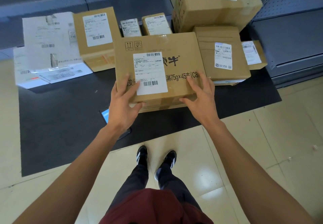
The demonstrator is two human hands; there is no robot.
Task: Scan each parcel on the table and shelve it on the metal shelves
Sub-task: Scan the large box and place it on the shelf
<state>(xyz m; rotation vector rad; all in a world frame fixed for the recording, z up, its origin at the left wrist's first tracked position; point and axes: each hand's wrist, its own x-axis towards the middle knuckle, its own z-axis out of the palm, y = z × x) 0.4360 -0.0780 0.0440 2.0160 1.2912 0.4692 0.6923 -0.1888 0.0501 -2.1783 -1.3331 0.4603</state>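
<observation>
Both arms reach forward, left hand (122,106) and right hand (201,98) spread, fingers gently curved.
</observation>
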